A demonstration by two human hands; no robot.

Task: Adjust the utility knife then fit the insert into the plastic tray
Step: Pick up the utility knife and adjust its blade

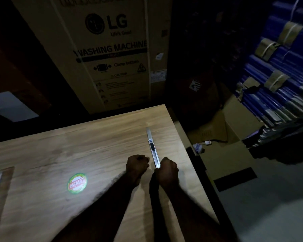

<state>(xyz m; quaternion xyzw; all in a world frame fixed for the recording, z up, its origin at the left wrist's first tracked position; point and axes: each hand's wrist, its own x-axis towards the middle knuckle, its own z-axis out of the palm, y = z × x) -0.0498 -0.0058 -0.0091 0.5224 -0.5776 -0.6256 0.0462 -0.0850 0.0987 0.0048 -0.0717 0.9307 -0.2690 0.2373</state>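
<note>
Both forearms reach over the wooden table (42, 154); the right hand (166, 170) is curled around the butt of the utility knife (153, 149), whose blade points away, while the left hand (136, 165) sits fisted just beside it, holding nothing visible. Judging by this, the knife adjustment is under way; neither tray nor insert is clearly visible, so fitting remains.

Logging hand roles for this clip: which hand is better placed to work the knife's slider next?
Left, probably. The right hand grips the tail end of the utility knife, so it is occupied steadying it. The left hand sits curled just beside the handle, apparently holding nothing, a short reach from the black slider.
</note>
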